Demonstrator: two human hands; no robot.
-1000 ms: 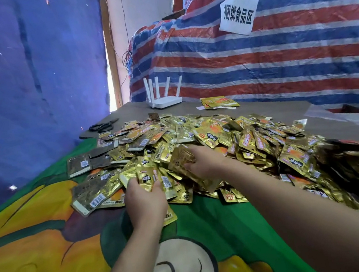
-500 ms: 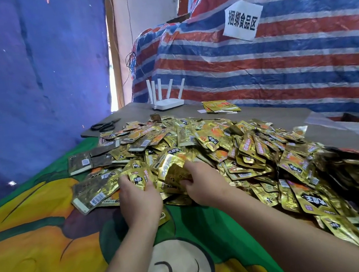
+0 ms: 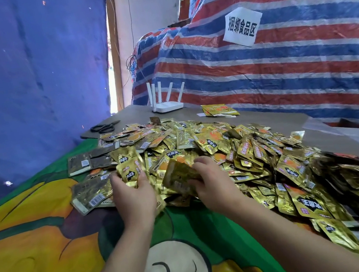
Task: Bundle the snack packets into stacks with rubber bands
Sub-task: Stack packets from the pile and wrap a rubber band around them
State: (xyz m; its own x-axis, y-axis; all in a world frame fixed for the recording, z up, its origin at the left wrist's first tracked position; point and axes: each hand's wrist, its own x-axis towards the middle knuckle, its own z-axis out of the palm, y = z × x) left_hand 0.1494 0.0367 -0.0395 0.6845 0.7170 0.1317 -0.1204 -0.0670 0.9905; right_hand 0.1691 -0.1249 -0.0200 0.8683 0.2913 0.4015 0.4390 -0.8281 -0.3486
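A green and yellow cloth [image 3: 37,242] is spread nearest. Over its far edge, a small stack of gold packets [image 3: 129,170] is gripped upright by the left hand [image 3: 134,199], and a single packet [image 3: 180,177] is pinched by the right hand [image 3: 215,184] just beside it. A heap of snack packets [image 3: 248,153] is spread beyond and to the right. Farther off, scissors [image 3: 104,127] and a white router [image 3: 167,107] are seen on the grey table [image 3: 265,116].

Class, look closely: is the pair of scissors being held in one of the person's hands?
No. The scissors lie untouched at the table's far left corner, while both hands grip packets.
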